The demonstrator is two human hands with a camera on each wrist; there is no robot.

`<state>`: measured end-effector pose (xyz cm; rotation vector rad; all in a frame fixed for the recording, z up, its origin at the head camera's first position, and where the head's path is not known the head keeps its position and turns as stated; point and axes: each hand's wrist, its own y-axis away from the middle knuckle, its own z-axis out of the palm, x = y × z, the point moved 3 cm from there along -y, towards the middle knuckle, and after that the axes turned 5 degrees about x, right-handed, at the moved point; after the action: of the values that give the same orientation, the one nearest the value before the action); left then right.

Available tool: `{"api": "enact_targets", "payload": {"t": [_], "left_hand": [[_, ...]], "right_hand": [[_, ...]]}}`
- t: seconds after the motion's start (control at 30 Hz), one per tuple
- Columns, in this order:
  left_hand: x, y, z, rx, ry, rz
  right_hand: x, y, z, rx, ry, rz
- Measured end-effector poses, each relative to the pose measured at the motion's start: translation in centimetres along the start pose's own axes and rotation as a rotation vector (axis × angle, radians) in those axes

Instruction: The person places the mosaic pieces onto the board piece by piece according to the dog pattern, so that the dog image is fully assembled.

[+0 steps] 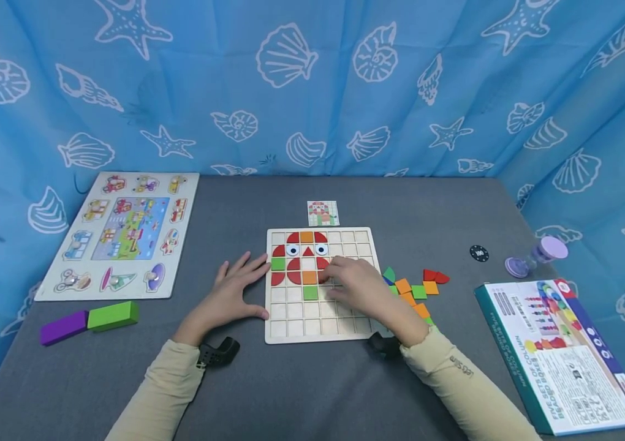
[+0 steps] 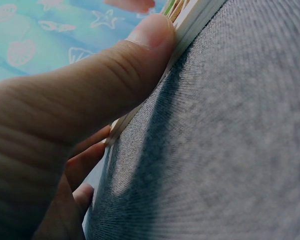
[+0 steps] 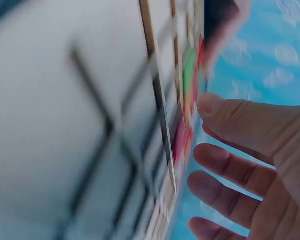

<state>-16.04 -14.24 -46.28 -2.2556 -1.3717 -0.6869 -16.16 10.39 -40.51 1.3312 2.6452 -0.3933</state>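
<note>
The grid board lay on the surface, and other places are told from it. Along its left edge, the left hand had its fingers spread apart, with the thumb tip against the edge nearer the person and 2 or more fingertips at the edge farther up. The right hand reached over the board's right half, its fingers bent down beside the red pieces right of the middle column. Its thumb and index finger were close together; whether they pinched a piece could not be told. In the board's upper left part sat 2 eye pieces, with a red triangle between them and an orange square above. A green square lay lower, left of the right fingers. Loose pieces were scattered just right of the board, and a picture card lay just beyond its far edge.
</note>
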Motion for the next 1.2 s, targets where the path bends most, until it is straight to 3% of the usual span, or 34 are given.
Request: {"api": "enact_targets", "payload": {"t": [0.27,0.53,0.7,0.93,1.2], "left_hand": [[0.0,-0.1,0.0,0.003,0.0,-0.009],[0.0,0.1,-0.1,0.005,0.009,-0.002],[0.1,0.1,-0.1,0.005,0.013,-0.002],[0.1,0.1,0.0,0.01,0.008,-0.006],[0.3,0.1,0.0,0.001,0.008,-0.011]], "right_hand": [[6.3,4.5,-3.0,0.025,0.004,0.245],[10.4,9.0,-3.7,-0.039,0.003,0.336],[11.3,10.3,-3.6,-0.063,-0.009,0.349],[11.4,10.4,-3.6,-0.075,-0.023,0.369],[9.6,9.0,-3.7,0.03,-0.025,0.339]]}}
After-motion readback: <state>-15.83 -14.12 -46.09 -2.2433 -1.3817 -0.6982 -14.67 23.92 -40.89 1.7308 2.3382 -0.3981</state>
